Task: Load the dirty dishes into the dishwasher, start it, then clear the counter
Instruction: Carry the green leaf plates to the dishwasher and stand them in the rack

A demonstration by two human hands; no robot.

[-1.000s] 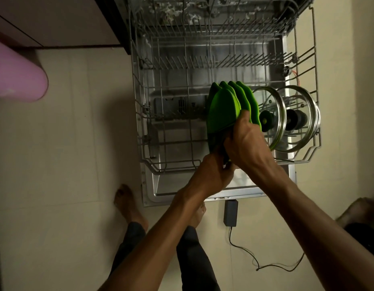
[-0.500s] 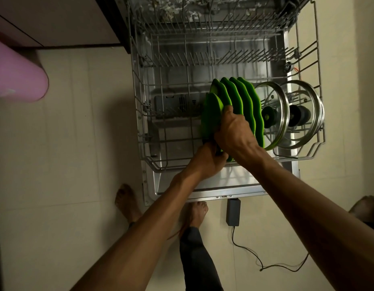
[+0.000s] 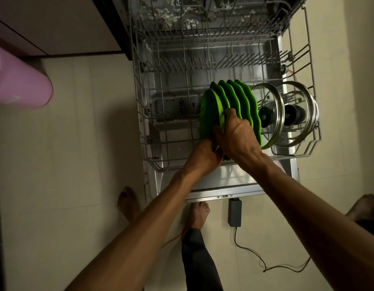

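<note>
Green plates (image 3: pixel 240 106) stand on edge in the lower rack (image 3: pixel 140 114), faces left-right, beside two lids (image 3: pixel 280 114). Right hand (image 3: pixel 236 135) clamps the leftmost plate's near rim; left hand (image 3: pixel 202 156) grips below it. Slot lies straight under.

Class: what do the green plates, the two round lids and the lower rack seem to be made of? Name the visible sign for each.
Green plates: probably plastic or melamine; uniform bright colour, matte sheen.
Lids: seemingly glass with polished steel rims; rack wires show through them, rims gleam.
Lower rack: coated metal wire, judging by its thin grey rods.
</note>
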